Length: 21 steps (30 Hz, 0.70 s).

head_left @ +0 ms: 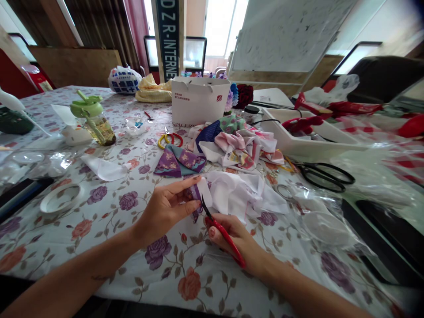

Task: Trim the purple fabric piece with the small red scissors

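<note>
My left hand (167, 205) pinches a piece of purple patterned fabric (194, 192) with a white edge between thumb and fingers. Around the handles of red-handled scissors (228, 240), my right hand (236, 236) is closed. The dark blades point up and lie at the white edge of the fabric, close to my left thumb. White fabric (235, 192) spreads just behind my hands on the flowered tablecloth (132, 229). A folded purple and teal fabric piece (180, 160) lies beyond my left hand. Beside it is a heap of mixed fabric scraps (241, 143).
Yellow-and-red-handled pliers (169, 139) lie before a white paper bag (198, 99). Black scissors (326, 174) and a white tray (318, 137) are on the right. On the left are a green-lidded bottle (99, 126) and a roll of tape (61, 198). Phones (391, 229) lie at the right edge.
</note>
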{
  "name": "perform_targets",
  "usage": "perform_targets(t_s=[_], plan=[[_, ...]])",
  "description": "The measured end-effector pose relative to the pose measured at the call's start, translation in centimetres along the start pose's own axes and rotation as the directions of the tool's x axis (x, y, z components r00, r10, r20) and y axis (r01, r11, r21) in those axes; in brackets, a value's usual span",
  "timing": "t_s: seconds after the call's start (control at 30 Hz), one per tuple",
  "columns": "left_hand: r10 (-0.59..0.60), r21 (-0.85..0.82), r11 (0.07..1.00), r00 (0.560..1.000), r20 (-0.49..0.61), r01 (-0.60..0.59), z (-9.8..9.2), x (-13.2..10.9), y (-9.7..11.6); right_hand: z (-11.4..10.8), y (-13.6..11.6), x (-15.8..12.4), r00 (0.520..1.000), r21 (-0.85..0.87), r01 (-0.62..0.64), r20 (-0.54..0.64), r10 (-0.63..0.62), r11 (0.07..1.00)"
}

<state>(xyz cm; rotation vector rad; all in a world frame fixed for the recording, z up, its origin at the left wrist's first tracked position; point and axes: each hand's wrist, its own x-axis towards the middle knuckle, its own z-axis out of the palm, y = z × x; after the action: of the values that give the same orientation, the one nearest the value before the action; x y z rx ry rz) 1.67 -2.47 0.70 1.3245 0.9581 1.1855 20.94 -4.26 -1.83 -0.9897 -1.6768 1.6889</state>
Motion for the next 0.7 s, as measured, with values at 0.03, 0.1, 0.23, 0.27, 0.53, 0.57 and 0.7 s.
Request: perform_targets(t_s=[0.03,0.1,0.23,0.27,0.53,0.57,0.7], plan=[[0.002,0.001,1.0,1.0,0.002,-0.002,0.0,-0.01,-0.1,-0.01,0.02,0.01,1.0,-0.004,0.003,0.002,-0.003,1.0],[0.0,0.009,1.0,1.0,0.011,0.0,0.02,-0.04,-0.21,-0.02,-0.02,0.03,1.0,-0.004,0.005,0.002,-0.005,1.0],[-0.01,0.026,1.0,1.0,0.016,0.01,0.06,-0.17,-0.15,-0.01,-0.13,0.02,1.0,0.005,0.006,0.013,-0.006,1.0],[-0.011,0.026,1.0,1.0,0.015,0.011,0.06,-0.21,-0.12,-0.01,-0.11,0.02,1.0,0.008,0.01,0.015,-0.01,1.0],[-0.013,0.02,1.0,1.0,0.019,0.012,0.19,-0.08,-0.35,0.03,-0.09,-0.03,1.0,0.037,0.024,0.007,-0.024,0.999],[-0.01,0.021,1.0,1.0,0.015,0.01,0.2,-0.07,-0.37,0.07,-0.16,-0.05,1.0,0.041,0.024,0.008,-0.024,0.999],[-0.009,0.029,1.0,1.0,0.008,0.009,0.23,-0.18,-0.27,0.19,-0.42,-0.07,1.0,0.044,0.019,0.002,-0.019,0.999]])
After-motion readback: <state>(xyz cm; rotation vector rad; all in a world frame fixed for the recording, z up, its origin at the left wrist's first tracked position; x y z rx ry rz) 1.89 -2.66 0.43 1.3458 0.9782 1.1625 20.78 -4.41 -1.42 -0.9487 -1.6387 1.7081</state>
